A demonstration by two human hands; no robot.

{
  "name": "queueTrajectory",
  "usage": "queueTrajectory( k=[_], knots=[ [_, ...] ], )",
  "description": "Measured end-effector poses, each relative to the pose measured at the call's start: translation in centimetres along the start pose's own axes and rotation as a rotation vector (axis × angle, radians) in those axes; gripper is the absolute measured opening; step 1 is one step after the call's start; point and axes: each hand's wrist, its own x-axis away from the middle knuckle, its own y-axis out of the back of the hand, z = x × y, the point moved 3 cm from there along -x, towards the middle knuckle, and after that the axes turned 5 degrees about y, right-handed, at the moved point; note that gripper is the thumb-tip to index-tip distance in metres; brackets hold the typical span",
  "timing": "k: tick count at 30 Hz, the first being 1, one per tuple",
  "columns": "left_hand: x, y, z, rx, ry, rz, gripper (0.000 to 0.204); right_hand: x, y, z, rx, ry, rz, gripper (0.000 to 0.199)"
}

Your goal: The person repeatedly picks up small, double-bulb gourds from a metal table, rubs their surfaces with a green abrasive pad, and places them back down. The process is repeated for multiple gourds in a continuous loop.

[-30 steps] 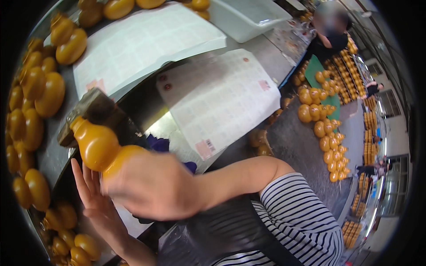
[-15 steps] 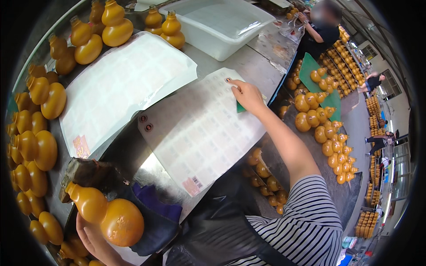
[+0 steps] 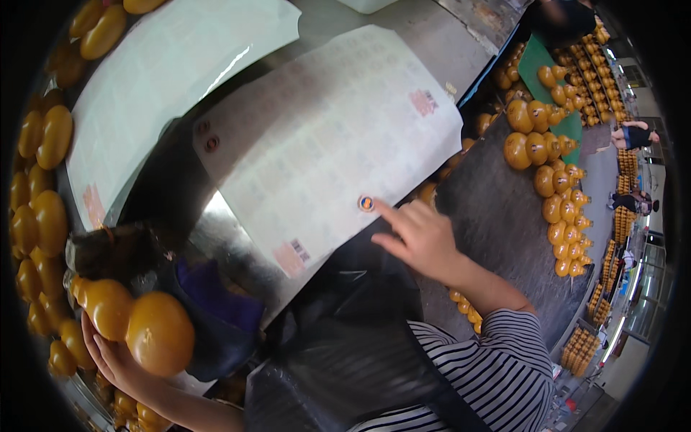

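My left hand point(image 3: 119, 367) is wrapped round the near side of a glossy yellow-brown gourd-shaped bottle point(image 3: 162, 335), which lies on its side. Its neck points left, beside a dark, rough block point(image 3: 108, 252). A dark blue cloth pad point(image 3: 219, 338) with a purple piece lies against its wide end. My right hand point(image 3: 425, 241) hangs over the near edge of a pale sticker sheet point(image 3: 317, 151), index finger stretched out and thumb apart. At the index fingertip is a small round sticker point(image 3: 366, 204) with a blue and orange centre. Two dark round stickers point(image 3: 211, 142) show at the sheet's left edge.
Another white sheet point(image 3: 173, 79) lies at the far left. Gourd-shaped bottles point(image 3: 54, 137) crowd the left rim. More bottles point(image 3: 536, 147) stand on the dark table to the right, near a green board point(image 3: 533, 68). Other people point(image 3: 637, 135) are in the background at right.
My right hand has come nearer, from the sheet's far end to its near edge, with the round sticker at its fingertip. My left hand still holds the gourd-shaped bottle. The view has shifted.
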Motion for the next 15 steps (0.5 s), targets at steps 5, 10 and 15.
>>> queueTrajectory(
  k=[5,10,15],
  knots=[
    [1.0,0.7,-0.1,0.233,0.022,0.068,0.041,0.6,-1.5,-2.3,0.207,0.276,-0.220,0.042],
    [1.3,4.4,2.6,0.250,0.010,0.137,0.042,-0.4,-1.8,-2.2,0.000,0.307,-0.320,0.026],
    [1.8,2.1,2.2,0.178,-0.016,0.288,0.043,0.0,-2.1,-0.6,-0.952,-0.582,-0.114,0.005]
  ],
)
